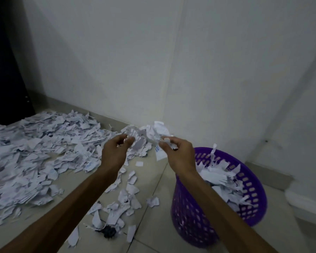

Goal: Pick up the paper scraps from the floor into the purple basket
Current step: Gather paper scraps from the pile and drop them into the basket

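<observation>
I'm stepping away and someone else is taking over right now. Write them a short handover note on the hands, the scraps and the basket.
Left hand: raised, fingers curled round a few paper scraps.
Right hand: raised, gripping a crumpled bunch of scraps, held just left of the purple basket, not yet over it.
Basket: upright on the floor at the right, near the wall, already holding a good load of scraps.
Done: part of the scraps are in the basket.
Left: drop both handfuls in, then clear the big pile spread over the floor at the left and the loose scattered pieces in front of the basket.
</observation>
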